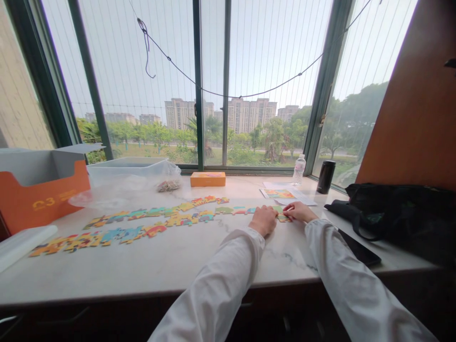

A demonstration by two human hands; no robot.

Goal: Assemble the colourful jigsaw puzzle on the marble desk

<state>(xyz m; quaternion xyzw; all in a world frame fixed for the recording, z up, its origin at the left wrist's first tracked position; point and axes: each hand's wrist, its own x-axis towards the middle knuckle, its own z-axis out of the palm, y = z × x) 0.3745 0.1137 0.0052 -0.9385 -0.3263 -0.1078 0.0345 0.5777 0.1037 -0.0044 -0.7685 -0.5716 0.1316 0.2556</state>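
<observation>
Touching puzzle piece on white table with right hand, bracing strip at nine o'clock with left hand, apparently against sliding; impossible to tell whether pinched in either. Reaching up from six o'clock, with wrists angled inward and fingers bent. Flanked by puzzle rows toward nine, picture sheet at twelve, perhaps for easy glancing.

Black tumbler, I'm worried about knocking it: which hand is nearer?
Right: the right hand is in front of and left of the black tumbler; the left hand is farther left.
</observation>
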